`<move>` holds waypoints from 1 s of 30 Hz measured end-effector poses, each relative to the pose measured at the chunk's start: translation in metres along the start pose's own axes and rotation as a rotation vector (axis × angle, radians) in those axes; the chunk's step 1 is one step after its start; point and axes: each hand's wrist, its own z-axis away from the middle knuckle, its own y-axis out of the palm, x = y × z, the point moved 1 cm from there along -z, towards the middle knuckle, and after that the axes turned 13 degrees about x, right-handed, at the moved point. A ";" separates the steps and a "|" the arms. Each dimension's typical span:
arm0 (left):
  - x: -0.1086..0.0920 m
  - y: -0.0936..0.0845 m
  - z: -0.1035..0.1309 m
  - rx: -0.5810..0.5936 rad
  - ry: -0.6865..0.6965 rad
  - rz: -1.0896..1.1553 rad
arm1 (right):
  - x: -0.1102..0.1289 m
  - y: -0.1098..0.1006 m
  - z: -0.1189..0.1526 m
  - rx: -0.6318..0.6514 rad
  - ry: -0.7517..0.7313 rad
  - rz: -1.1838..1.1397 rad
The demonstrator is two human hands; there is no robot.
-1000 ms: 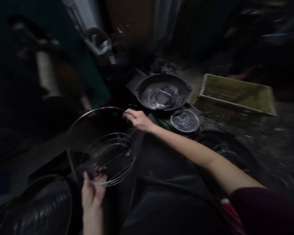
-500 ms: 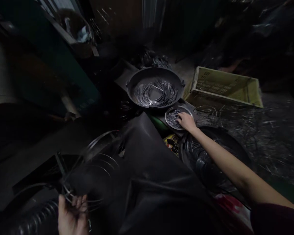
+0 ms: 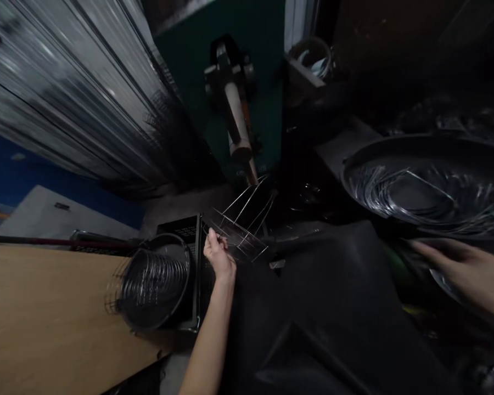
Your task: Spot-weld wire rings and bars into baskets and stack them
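Observation:
My left hand (image 3: 219, 255) is closed on one end of a bent wire frame (image 3: 243, 240), a thin piece with crossbars and several curved wires reaching away from me. My right hand (image 3: 469, 269) is smeared by motion at the right edge, over a small metal bowl (image 3: 447, 282) that it mostly covers. Whether its fingers hold anything cannot be made out. Black sheeting (image 3: 325, 296) lies over the area between my hands. Beyond the right hand stands a large round pan (image 3: 349, 175) with a coil of many bent wires (image 3: 448, 197) in it.
A machine head with a pale cylindrical bar (image 3: 236, 118) projects from a green panel (image 3: 267, 82) ahead. Left of my left arm, a round black holder (image 3: 160, 318) carries stacked wire rings (image 3: 148, 277), beside a wooden board (image 3: 53, 312). Long metal rods (image 3: 78, 71) lean at upper left.
The view has swung left. My left hand has come up and forward with the wire frame. My right hand, formerly with fingers among the small metal pieces in the bowl, is now blurred over it.

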 end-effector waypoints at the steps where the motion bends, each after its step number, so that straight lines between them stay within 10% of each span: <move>1: 0.001 0.005 -0.004 -0.011 0.016 0.037 | 0.032 0.020 0.001 0.040 0.043 -0.091; 5: 0.008 0.018 -0.010 0.012 0.042 0.161 | 0.136 0.105 -0.011 0.266 -0.067 -0.341; 11: 0.022 0.015 -0.010 0.048 0.002 0.077 | 0.184 0.176 -0.039 0.350 -0.113 -0.819; 30: 0.047 0.012 -0.030 0.081 -0.046 -0.068 | 0.204 0.194 -0.039 0.440 0.124 -1.060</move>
